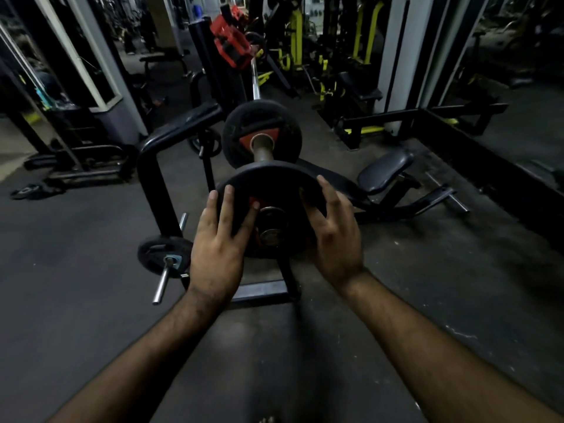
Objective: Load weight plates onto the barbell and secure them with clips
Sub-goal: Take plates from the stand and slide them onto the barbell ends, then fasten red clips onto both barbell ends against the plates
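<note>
A black weight plate [268,181] with a red centre sits between both my hands, just in front of the barbell sleeve end [262,145]. My left hand [219,239] presses its left face with fingers spread, and my right hand [332,227] grips its right rim. Behind it, another black plate [238,129] is on the barbell sleeve. The bar [255,83] runs away from me to the far end, where red plates [232,47] are mounted. No clip is visible.
A black bench rack frame [152,175] stands left of the bar, with a small plate [158,254] on a storage peg low down. A padded seat [384,170] lies to the right. Plates [27,190] lie on the floor at far left. Yellow machines stand behind.
</note>
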